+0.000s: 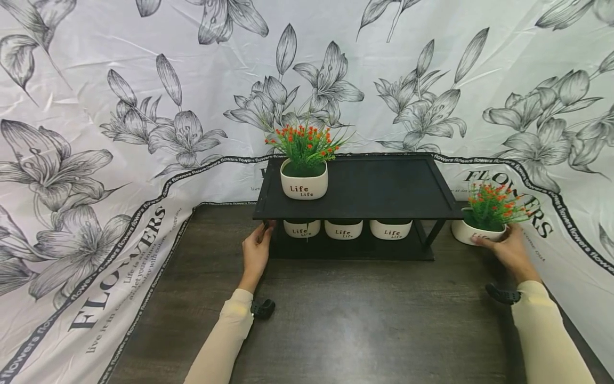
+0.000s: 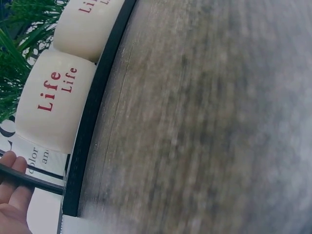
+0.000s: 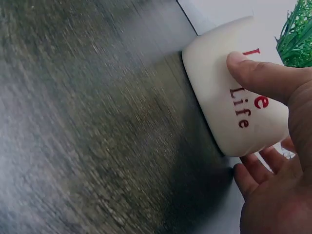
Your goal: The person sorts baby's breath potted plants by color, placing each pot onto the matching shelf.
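Observation:
A black two-tier shelf (image 1: 388,184) stands at the back of the table. My left hand (image 1: 256,250) grips its left front post (image 2: 34,181), the fingers curled behind it. To the right of the shelf, my right hand (image 1: 513,253) holds a white pot (image 1: 467,230) with orange flowers and "Life" lettering. The thumb lies across the pot's front and the other fingers reach around its side; its base is right at the tabletop in the right wrist view. Another flower pot (image 1: 304,184) sits at the left of the upper tier.
Three white pots stand in a row on the lower tier, one of them the middle pot (image 1: 344,230); the upper tier hides their plants in the head view. A dark wooden table (image 1: 355,330) lies in front. Behind hangs a white floral cloth (image 1: 201,64).

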{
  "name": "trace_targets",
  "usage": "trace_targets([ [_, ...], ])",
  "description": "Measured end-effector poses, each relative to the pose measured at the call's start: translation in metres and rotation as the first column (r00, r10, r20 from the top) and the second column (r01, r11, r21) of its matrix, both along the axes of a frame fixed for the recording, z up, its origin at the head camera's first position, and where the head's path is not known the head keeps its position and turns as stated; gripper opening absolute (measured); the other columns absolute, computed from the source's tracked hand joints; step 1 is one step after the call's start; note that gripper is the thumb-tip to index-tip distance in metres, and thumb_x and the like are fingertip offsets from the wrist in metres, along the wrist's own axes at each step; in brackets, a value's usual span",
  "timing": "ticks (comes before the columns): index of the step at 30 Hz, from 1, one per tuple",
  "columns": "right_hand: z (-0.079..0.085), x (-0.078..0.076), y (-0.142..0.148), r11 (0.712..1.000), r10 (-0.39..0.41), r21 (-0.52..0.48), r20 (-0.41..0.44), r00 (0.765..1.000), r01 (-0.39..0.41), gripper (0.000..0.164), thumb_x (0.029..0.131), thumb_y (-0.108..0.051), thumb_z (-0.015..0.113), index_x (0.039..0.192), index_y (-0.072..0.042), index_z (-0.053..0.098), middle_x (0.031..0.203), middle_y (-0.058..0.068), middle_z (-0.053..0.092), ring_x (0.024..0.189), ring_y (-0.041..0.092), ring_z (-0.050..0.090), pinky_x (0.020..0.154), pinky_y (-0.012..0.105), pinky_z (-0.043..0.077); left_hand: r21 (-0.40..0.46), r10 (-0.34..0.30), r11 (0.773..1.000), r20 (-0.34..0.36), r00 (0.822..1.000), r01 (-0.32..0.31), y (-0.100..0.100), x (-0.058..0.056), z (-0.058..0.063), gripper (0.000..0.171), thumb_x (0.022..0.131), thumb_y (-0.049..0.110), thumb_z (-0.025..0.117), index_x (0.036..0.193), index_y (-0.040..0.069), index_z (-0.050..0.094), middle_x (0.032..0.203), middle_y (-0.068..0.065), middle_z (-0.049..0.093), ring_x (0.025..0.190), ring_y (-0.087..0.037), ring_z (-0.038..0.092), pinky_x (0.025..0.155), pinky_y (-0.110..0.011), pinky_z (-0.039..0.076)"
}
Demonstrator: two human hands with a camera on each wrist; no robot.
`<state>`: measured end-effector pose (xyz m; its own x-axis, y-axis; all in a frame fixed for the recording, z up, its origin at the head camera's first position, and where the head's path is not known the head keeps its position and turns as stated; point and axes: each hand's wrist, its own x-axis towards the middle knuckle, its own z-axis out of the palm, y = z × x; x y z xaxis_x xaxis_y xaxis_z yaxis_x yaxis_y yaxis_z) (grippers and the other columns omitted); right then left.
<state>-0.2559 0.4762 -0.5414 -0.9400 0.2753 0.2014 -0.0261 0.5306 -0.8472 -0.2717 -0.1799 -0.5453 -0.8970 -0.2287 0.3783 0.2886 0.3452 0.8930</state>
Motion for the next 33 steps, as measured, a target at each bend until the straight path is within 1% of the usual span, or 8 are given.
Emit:
trace_targets([
  [7,-0.004,-0.002,-0.003,0.997,-0.012,0.083,0.043,0.999,0.009,0.081,0.088,-0.030,0.090,0.155,-0.032,0.045,0.126,-0.028,0.047,0.107,-0.011,0.043,0.092,0.016,0.037,0.008,-0.020,1.000,-0.012,1.000,0.020,0.000,0.000,0.001,0.034,0.108,0.023,0.066,0.139,0.013,0.072,0.132,-0.010,0.076,0.122,-0.028,0.073,0.103,-0.051,0.057],
  [11,-0.004,-0.002,-0.006,0.998,-0.025,0.054,0.016,1.000,0.024,0.077,0.086,-0.027,0.092,0.148,-0.034,0.046,0.124,-0.030,0.044,0.111,-0.012,0.040,0.101,0.016,0.034,0.009,-0.022,1.000,-0.009,1.000,0.022,0.000,0.000,0.001,0.034,0.108,0.023,0.066,0.139,0.012,0.072,0.133,-0.010,0.075,0.122,-0.028,0.073,0.102,-0.048,0.058],
  [13,-0.005,-0.003,-0.008,1.000,-0.025,0.007,0.006,1.000,0.025,0.084,0.085,-0.023,0.093,0.151,-0.034,0.042,0.131,-0.027,0.045,0.121,-0.004,0.044,0.110,0.018,0.031,0.015,-0.019,1.000,0.000,1.000,0.019,0.000,0.001,0.001,0.035,0.107,0.023,0.067,0.140,0.013,0.072,0.133,-0.010,0.075,0.122,-0.027,0.073,0.102,-0.047,0.058],
  [15,-0.005,-0.003,-0.010,0.999,-0.036,-0.026,0.035,0.999,0.036,0.095,0.087,-0.023,0.091,0.159,-0.032,0.031,0.145,-0.016,0.042,0.137,0.012,0.043,0.122,0.027,0.026,0.021,-0.017,1.000,0.005,1.000,0.017,0.000,0.001,0.000,0.035,0.107,0.024,0.067,0.140,0.013,0.072,0.133,-0.009,0.075,0.122,-0.027,0.073,0.103,-0.048,0.057],
  [17,-0.004,-0.002,-0.012,0.997,-0.048,-0.052,0.103,0.994,0.054,0.109,0.089,-0.027,0.089,0.165,-0.024,0.011,0.160,0.001,0.027,0.150,0.030,0.032,0.130,0.042,0.019,0.029,-0.025,0.999,0.007,1.000,0.025,0.000,0.002,0.000,0.034,0.107,0.024,0.067,0.139,0.015,0.072,0.133,-0.009,0.075,0.123,-0.026,0.072,0.103,-0.050,0.056],
  [21,-0.003,0.001,-0.015,0.994,-0.063,-0.073,0.225,0.972,0.081,0.121,0.093,-0.038,0.082,0.160,-0.012,-0.015,0.165,0.030,-0.003,0.155,0.056,0.011,0.129,0.064,0.009,0.021,-0.025,0.999,-0.001,1.000,0.025,0.000,0.001,-0.001,0.034,0.108,0.026,0.066,0.140,0.015,0.072,0.131,-0.009,0.076,0.123,-0.026,0.072,0.104,-0.051,0.056],
  [25,-0.002,0.001,-0.016,0.993,-0.041,-0.100,0.194,0.980,0.061,0.124,0.093,-0.037,0.084,0.166,-0.015,-0.013,0.173,0.031,-0.004,0.161,0.051,0.002,0.131,0.064,0.006,0.018,-0.024,1.000,-0.001,1.000,0.024,0.000,0.001,-0.001,0.035,0.108,0.026,0.066,0.140,0.015,0.072,0.131,-0.008,0.076,0.123,-0.026,0.072,0.104,-0.048,0.056],
  [33,0.001,0.002,-0.013,0.994,-0.028,-0.095,0.183,0.983,0.046,0.125,0.093,-0.036,0.084,0.169,-0.022,-0.014,0.176,0.029,-0.003,0.163,0.046,0.002,0.132,0.062,0.005,0.006,-0.015,1.000,0.024,1.000,0.014,-0.001,0.002,0.000,0.040,0.108,0.027,0.066,0.144,0.010,0.068,0.141,-0.016,0.069,0.124,-0.033,0.071,0.105,-0.054,0.055],
])
